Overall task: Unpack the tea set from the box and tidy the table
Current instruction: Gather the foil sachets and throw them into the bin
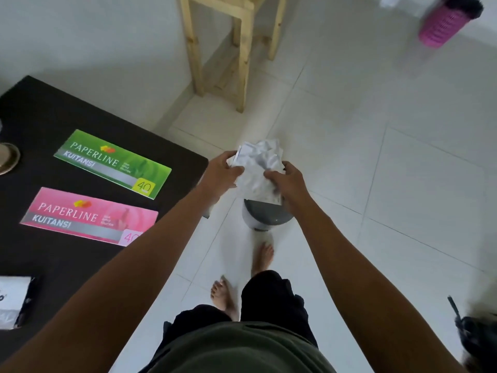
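I have the crumpled white wrapping paper (pixel 258 168) bunched between both hands, out over the floor just past the corner of the dark table (pixel 53 122). My left hand (pixel 223 170) clamps its left edge, fingers curled over the top; my right hand (pixel 289 181) presses in from the right with the fingers closed into the folds, so both grips are squeezed tight on the wad, not spread. Directly below it sits the small grey-lidded bin (pixel 265 215), partly hidden by the paper, and my right foot (pixel 262 255) is near its base; whether the lid is up I cannot tell, since the paper covers it. This looks to me like the tidying part of the job: getting rid of packing. To do it well I would compress the wad a little more so no loose flap hangs outside the rim, get the lid fully open, lower the bundle close to the mouth, and only then let go, one hand first, so it drops in, not beside. The green receipt book (pixel 113 164) and the pink receipt book (pixel 88 216) lie flat on the table, well apart from my hands; no tea set or box shows here
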